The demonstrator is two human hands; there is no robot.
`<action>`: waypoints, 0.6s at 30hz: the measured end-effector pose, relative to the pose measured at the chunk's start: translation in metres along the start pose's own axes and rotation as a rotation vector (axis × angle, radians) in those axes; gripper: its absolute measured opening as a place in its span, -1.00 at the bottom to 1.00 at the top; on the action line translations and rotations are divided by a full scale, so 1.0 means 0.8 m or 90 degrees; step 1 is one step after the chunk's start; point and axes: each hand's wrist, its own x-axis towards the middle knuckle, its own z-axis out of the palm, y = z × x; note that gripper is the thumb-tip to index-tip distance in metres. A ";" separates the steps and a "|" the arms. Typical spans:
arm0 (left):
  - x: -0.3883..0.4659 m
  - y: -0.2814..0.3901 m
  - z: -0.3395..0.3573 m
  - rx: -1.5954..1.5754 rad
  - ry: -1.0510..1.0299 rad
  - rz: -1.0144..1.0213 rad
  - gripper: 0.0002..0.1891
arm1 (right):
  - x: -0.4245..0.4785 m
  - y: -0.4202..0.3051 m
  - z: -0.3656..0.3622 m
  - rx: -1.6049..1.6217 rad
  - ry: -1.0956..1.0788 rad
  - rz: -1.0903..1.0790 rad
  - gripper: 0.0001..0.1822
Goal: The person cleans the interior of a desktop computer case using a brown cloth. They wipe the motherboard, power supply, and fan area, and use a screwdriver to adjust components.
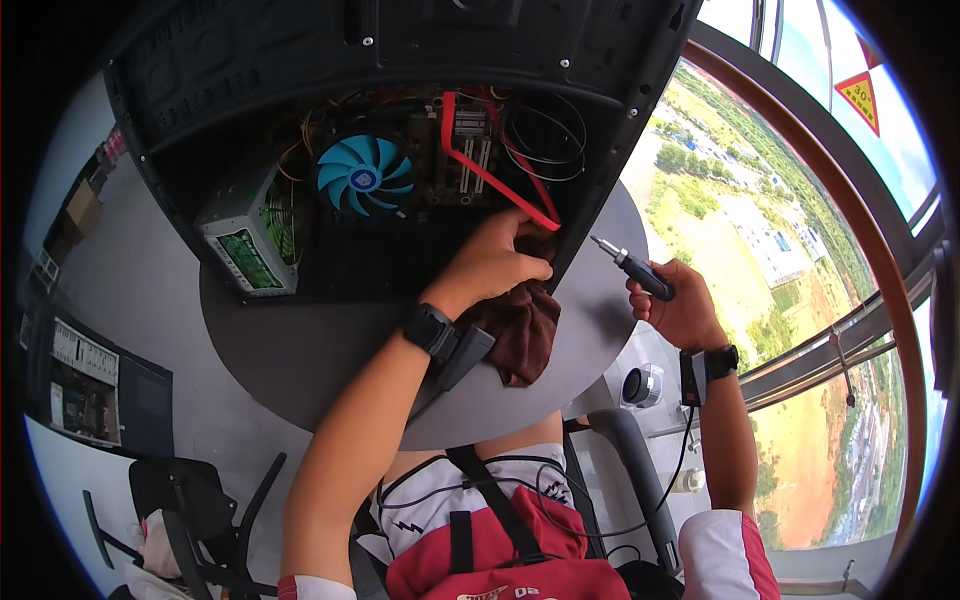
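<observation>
An open black computer case point(390, 67) lies across the round grey table. My left hand point(495, 259) grips a brown cloth point(529, 334) at the case's near right edge, beneath a looped red flat cable point(491, 180). My right hand point(671, 296) holds a screwdriver point(634, 268) with a dark handle, its tip pointing up and left, just right of the case and apart from it. Inside the case are a blue-bladed cooling fan point(365, 176), a motherboard point(454, 161) and a thin looped cable point(551, 142). A power supply unit point(251, 244) sits at the near left corner.
The rim of the round grey table point(300, 405) curves in front of me. At the left stand another opened computer case point(90, 390) and a black chair point(180, 487). A chair armrest point(637, 480) and a wired wrist device point(694, 379) are at the right, beside large windows.
</observation>
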 end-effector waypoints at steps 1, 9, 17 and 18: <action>-0.001 0.002 0.000 0.002 -0.002 -0.006 -0.48 | -0.018 0.011 0.002 0.054 -0.029 0.012 -0.64; 0.001 -0.007 -0.005 0.015 0.009 0.043 -0.43 | -0.060 0.093 0.083 0.004 -0.117 -0.088 -0.50; 0.004 -0.011 -0.006 -0.025 0.000 0.039 -0.45 | -0.044 0.111 0.132 -0.151 0.008 -0.220 -0.62; 0.005 -0.012 -0.007 -0.028 0.001 0.044 -0.45 | -0.043 0.112 0.133 -0.159 0.022 -0.223 -0.62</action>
